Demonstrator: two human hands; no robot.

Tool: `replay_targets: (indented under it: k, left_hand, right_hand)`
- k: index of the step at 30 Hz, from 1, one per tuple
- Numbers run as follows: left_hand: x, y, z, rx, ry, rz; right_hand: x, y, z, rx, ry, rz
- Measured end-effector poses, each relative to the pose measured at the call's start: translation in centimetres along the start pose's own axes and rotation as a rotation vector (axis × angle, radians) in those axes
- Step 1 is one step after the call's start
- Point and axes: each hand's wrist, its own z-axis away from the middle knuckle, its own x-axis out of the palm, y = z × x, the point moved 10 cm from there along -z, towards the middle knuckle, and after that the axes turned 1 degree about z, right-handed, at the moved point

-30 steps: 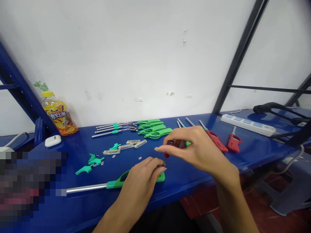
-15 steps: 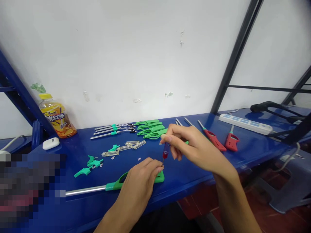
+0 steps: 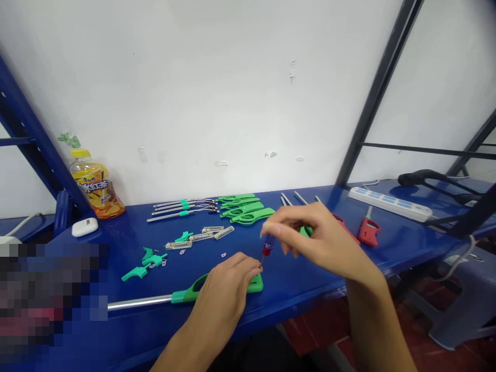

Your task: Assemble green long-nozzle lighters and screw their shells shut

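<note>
A long-nosed gas lighter [image 3: 256, 284] with a green handle and a silver tube lies near the front edge of the blue table. My left hand [image 3: 225, 289] is closed over its handle, hiding the middle. In my right hand [image 3: 318, 235] the fingertips pinch a small screwdriver [image 3: 267, 248] with a clear and red handle. It stands tilted, its shaft running down to the lighter beside my left fingers. Those fingers hide the tip, so I cannot tell what it touches.
Behind lie green handle shells [image 3: 251, 214], metal tubes with wires [image 3: 170, 216], clear fuel tanks [image 3: 201, 236] and teal triggers [image 3: 135, 273]. A drink bottle [image 3: 96, 188] and white case [image 3: 85, 227] stand left. Right are a red lighter [image 3: 369, 231] and a power strip [image 3: 391, 203].
The view has shifted a little. My right fingers have turned slightly around the screwdriver's handle, which leans a bit more to the right. My left hand keeps its hold on the lighter.
</note>
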Motion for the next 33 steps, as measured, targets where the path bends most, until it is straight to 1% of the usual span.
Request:
replay_targets:
  k: [1, 3, 5, 9, 10, 14, 16, 19, 21, 24, 25, 27, 30, 31, 33]
  left_hand:
    - [0.0, -0.1, 0.0, -0.004, 0.002, 0.002]
    - [0.0, -0.2, 0.1, -0.014, 0.006, 0.01]
    - [0.0, -0.2, 0.1, -0.015, 0.014, 0.022]
    - [0.0, 0.1, 0.1, 0.004, 0.007, 0.034]
    - [0.0, 0.1, 0.1, 0.01, 0.006, 0.035]
    - [-0.2, 0.1, 0.1, 0.007, 0.019, 0.036]
    - [-0.1, -0.1, 0.1, -0.004, 0.025, 0.039]
    - [0.0, -0.4, 0.1, -0.02, 0.027, 0.052]
    - [0.1, -0.5, 0.1, -0.027, 0.027, 0.053]
    - [0.1, -0.5, 0.1, -0.029, 0.023, 0.045]
    - [0.1, -0.5, 0.1, -0.028, 0.022, 0.04]
    - [0.0, -0.3, 0.1, -0.021, 0.014, 0.029]
    - [0.0, -0.1, 0.1, -0.021, 0.009, 0.019]
    - [0.0, -0.2, 0.1, -0.027, 0.01, 0.019]
    - [0.0, -0.3, 0.1, -0.039, 0.009, 0.023]
  right_hand:
    - [0.2, 0.2, -0.1, 0.012, -0.025, -0.019]
    - [0.4, 0.9, -0.2, 0.052, -0.034, -0.042]
    - [0.5, 1.3, -0.4, 0.077, -0.003, -0.037]
    - [0.3, 1.1, -0.5, 0.052, 0.076, 0.045]
    - [0.3, 1.0, -0.5, 0.045, 0.065, 0.037]
    - [1.2, 0.8, -0.4, -0.002, -0.099, -0.11]
    - [1.2, 1.1, -0.4, -0.02, -0.143, -0.15]
    - [1.3, 2.0, -0.4, 0.016, -0.152, -0.217]
    - [1.2, 2.6, -0.5, 0.065, -0.111, -0.242]
    - [0.5, 2.5, -0.4, 0.079, -0.026, -0.132]
    - [0.4, 2.2, -0.4, 0.067, -0.027, -0.082]
    - [0.6, 1.6, -0.2, 0.04, -0.085, -0.026]
    - [1.1, 1.0, 0.1, -0.005, -0.193, -0.051]
    - [1.2, 1.0, 0.1, -0.009, -0.211, -0.066]
    - [1.2, 1.3, -0.1, 0.02, -0.192, -0.08]
